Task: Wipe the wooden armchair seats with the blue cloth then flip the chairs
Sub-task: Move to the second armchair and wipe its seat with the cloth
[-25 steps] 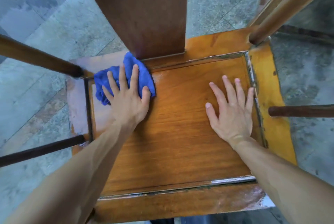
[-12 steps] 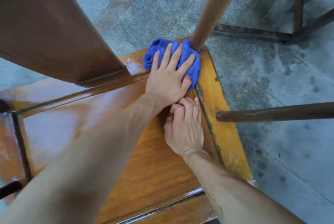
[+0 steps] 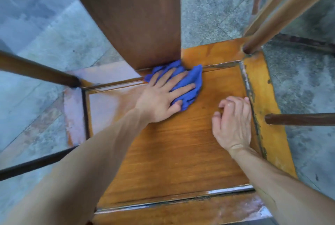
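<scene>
The wooden armchair seat (image 3: 181, 148) fills the middle of the view, with its dark back splat (image 3: 137, 17) rising at the far side. The crumpled blue cloth (image 3: 192, 83) lies on the seat at the foot of the splat. My left hand (image 3: 159, 96) presses down on it with spread, straight fingers. My right hand (image 3: 232, 123) rests on the seat by the right frame edge, fingers loosely curled, holding nothing.
Chair posts and armrest rails stand around the seat: a left post (image 3: 36, 72), a lower left rail (image 3: 32, 166), a right post (image 3: 282, 14) and a right rail (image 3: 301, 119). The left part of the seat (image 3: 107, 101) shines wet. Grey stone floor (image 3: 308, 83) surrounds the chair.
My left hand slid the cloth from the far left corner to the far right corner, then back to the middle at the splat. My right hand's flat fingers have curled.
</scene>
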`<state>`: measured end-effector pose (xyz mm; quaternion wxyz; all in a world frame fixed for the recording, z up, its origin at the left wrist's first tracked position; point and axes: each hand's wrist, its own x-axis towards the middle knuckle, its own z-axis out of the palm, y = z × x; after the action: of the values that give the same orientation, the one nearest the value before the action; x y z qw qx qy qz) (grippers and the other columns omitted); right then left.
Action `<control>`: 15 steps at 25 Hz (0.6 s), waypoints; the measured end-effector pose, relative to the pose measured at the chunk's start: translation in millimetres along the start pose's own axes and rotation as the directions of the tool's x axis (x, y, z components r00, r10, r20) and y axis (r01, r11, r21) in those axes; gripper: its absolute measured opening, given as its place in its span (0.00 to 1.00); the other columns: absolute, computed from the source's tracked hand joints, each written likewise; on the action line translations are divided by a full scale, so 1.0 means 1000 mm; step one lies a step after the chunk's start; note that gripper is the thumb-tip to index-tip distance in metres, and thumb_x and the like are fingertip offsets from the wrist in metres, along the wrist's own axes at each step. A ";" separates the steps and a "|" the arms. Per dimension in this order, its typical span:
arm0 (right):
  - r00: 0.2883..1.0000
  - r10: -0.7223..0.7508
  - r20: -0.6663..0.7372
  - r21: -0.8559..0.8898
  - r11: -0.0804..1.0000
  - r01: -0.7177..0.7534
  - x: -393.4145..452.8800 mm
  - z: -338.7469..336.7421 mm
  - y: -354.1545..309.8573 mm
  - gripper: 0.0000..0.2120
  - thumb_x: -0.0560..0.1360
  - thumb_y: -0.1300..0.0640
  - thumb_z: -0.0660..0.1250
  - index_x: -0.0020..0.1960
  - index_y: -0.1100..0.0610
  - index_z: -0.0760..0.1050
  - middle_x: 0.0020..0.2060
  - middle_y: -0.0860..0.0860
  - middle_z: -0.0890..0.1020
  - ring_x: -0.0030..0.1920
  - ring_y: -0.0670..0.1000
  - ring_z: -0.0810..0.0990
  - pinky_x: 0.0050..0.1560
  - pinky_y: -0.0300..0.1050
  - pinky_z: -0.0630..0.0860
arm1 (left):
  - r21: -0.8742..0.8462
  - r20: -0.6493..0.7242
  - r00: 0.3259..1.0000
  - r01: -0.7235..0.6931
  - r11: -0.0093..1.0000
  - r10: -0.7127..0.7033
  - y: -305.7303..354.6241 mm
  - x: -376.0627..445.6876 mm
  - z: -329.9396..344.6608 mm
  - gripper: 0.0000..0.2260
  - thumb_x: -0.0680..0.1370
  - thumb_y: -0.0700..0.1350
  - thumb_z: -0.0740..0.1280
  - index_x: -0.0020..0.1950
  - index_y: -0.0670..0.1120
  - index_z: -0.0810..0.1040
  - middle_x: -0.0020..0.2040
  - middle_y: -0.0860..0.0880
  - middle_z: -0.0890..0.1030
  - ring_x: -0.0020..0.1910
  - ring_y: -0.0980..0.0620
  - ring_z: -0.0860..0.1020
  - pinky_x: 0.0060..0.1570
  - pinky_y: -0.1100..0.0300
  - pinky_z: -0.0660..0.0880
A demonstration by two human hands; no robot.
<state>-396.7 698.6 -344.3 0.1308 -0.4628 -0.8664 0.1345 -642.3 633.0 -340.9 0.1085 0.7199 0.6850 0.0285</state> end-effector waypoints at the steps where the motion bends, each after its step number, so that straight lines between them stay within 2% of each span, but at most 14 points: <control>1: 1.000 -0.004 0.005 -0.011 1.000 0.004 0.000 0.000 0.001 0.11 0.72 0.56 0.60 0.52 0.60 0.71 0.54 0.61 0.76 0.61 0.65 0.72 0.75 0.65 0.57 | 0.016 -0.017 0.998 0.067 0.998 -0.067 -0.019 -0.035 0.000 0.25 0.79 0.58 0.56 0.77 0.61 0.63 0.79 0.49 0.63 0.79 0.41 0.59 0.75 0.40 0.56; 2: 1.000 -0.011 0.013 -0.018 1.000 0.011 -0.001 0.000 0.000 0.12 0.72 0.56 0.59 0.53 0.61 0.71 0.54 0.62 0.75 0.61 0.65 0.72 0.75 0.65 0.57 | 0.029 -0.038 0.984 0.177 0.984 -0.176 -0.038 -0.071 -0.001 0.25 0.79 0.58 0.56 0.77 0.61 0.62 0.79 0.48 0.64 0.78 0.41 0.60 0.74 0.40 0.57; 3: 1.000 -0.013 0.021 -0.026 1.000 0.014 -0.001 0.001 -0.001 0.12 0.73 0.56 0.59 0.53 0.61 0.71 0.54 0.62 0.75 0.61 0.65 0.71 0.75 0.66 0.57 | 0.017 -0.054 0.942 0.333 0.943 -0.332 -0.053 -0.103 -0.003 0.26 0.79 0.58 0.55 0.78 0.61 0.61 0.80 0.47 0.63 0.79 0.40 0.59 0.74 0.38 0.57; 4: 1.000 -0.010 0.026 -0.034 0.999 0.011 0.000 0.001 -0.004 0.12 0.73 0.56 0.59 0.53 0.62 0.72 0.54 0.62 0.75 0.61 0.65 0.71 0.75 0.65 0.57 | -0.015 -0.060 0.856 0.514 0.858 -0.514 -0.061 -0.126 -0.005 0.27 0.78 0.58 0.54 0.78 0.61 0.60 0.80 0.46 0.61 0.79 0.40 0.57 0.74 0.36 0.57; 6: 0.999 0.000 0.037 -0.041 0.999 0.001 0.001 0.001 -0.006 0.13 0.73 0.56 0.59 0.54 0.61 0.72 0.54 0.62 0.75 0.61 0.65 0.71 0.75 0.65 0.56 | -0.108 -0.041 0.565 0.817 0.566 -0.824 -0.050 -0.148 -0.002 0.28 0.78 0.59 0.52 0.79 0.59 0.57 0.82 0.46 0.55 0.80 0.39 0.51 0.74 0.33 0.54; 7: 1.000 0.003 0.029 -0.042 0.999 -0.002 0.000 0.000 -0.007 0.12 0.73 0.57 0.59 0.53 0.61 0.72 0.54 0.61 0.75 0.61 0.65 0.71 0.75 0.65 0.57 | -0.142 -0.016 0.440 0.888 0.438 -0.898 -0.034 -0.149 0.002 0.28 0.78 0.58 0.51 0.80 0.59 0.56 0.82 0.46 0.53 0.81 0.39 0.49 0.74 0.31 0.53; 8: 1.000 0.001 0.018 -0.039 0.999 0.000 -0.001 0.000 -0.009 0.12 0.73 0.57 0.60 0.53 0.60 0.73 0.54 0.61 0.75 0.61 0.64 0.72 0.75 0.65 0.57 | -0.163 0.000 0.387 0.910 0.382 -0.922 -0.015 -0.149 0.005 0.29 0.78 0.58 0.50 0.80 0.58 0.55 0.82 0.46 0.52 0.81 0.39 0.48 0.73 0.30 0.52; 9: 1.000 -0.003 0.005 -0.032 0.999 0.003 -0.002 0.000 -0.008 0.11 0.72 0.57 0.60 0.52 0.60 0.73 0.54 0.60 0.75 0.61 0.64 0.72 0.75 0.65 0.57 | -0.175 0.001 0.415 0.896 0.409 -0.910 0.005 -0.147 0.010 0.28 0.78 0.58 0.50 0.80 0.59 0.55 0.82 0.47 0.52 0.81 0.39 0.48 0.72 0.29 0.52; 10: 1.000 -0.011 -0.005 -0.015 1.000 0.011 -0.003 -0.001 -0.007 0.10 0.72 0.57 0.60 0.51 0.59 0.74 0.53 0.59 0.75 0.60 0.63 0.73 0.75 0.65 0.58 | -0.166 0.002 0.504 0.852 0.497 -0.864 0.025 -0.147 0.014 0.28 0.78 0.58 0.51 0.80 0.60 0.55 0.83 0.48 0.52 0.80 0.38 0.48 0.72 0.28 0.52; 11: 1.000 -0.018 -0.022 0.009 1.000 0.018 -0.003 -0.001 -0.006 0.09 0.72 0.57 0.59 0.51 0.58 0.74 0.53 0.58 0.75 0.60 0.62 0.74 0.75 0.65 0.58 | -0.129 0.017 0.624 0.776 0.617 -0.781 0.040 -0.146 0.018 0.28 0.78 0.58 0.51 0.80 0.61 0.55 0.83 0.49 0.52 0.81 0.38 0.48 0.71 0.28 0.53; 13: 0.997 0.002 -0.076 0.053 0.999 0.002 -0.001 0.000 -0.004 0.09 0.72 0.59 0.59 0.50 0.57 0.72 0.53 0.57 0.76 0.59 0.62 0.74 0.75 0.64 0.59 | -0.050 0.047 0.834 0.551 0.833 -0.549 0.055 -0.125 0.016 0.27 0.79 0.59 0.51 0.79 0.63 0.53 0.82 0.51 0.54 0.81 0.39 0.49 0.72 0.30 0.54; 15: 0.989 0.064 -0.132 0.084 0.995 -0.053 -0.002 0.002 -0.002 0.09 0.71 0.62 0.59 0.51 0.58 0.69 0.54 0.57 0.75 0.57 0.62 0.73 0.75 0.63 0.60 | -0.001 0.022 0.942 0.335 0.942 -0.335 0.060 -0.071 0.013 0.26 0.80 0.60 0.52 0.79 0.64 0.54 0.82 0.51 0.55 0.81 0.39 0.51 0.73 0.33 0.53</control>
<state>-397.4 695.9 -345.6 0.2037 -0.4903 -0.8355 0.1416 -585.3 558.6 -334.0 0.1207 0.5929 0.7962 0.0034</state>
